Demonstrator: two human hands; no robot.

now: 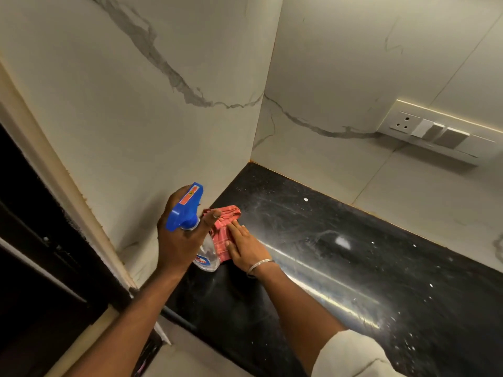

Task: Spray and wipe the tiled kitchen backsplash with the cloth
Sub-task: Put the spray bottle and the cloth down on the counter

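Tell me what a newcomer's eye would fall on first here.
The blue-headed spray bottle, gripped by the left hand, stands out at centre against the pale tiled backsplash. Beside it the right hand lies flat on a red checked cloth on the glossy black countertop. A switch plate sits on the right wall.

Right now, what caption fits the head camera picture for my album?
Left hand holds a spray bottle while the right hand rests on a red cloth on the black counter.
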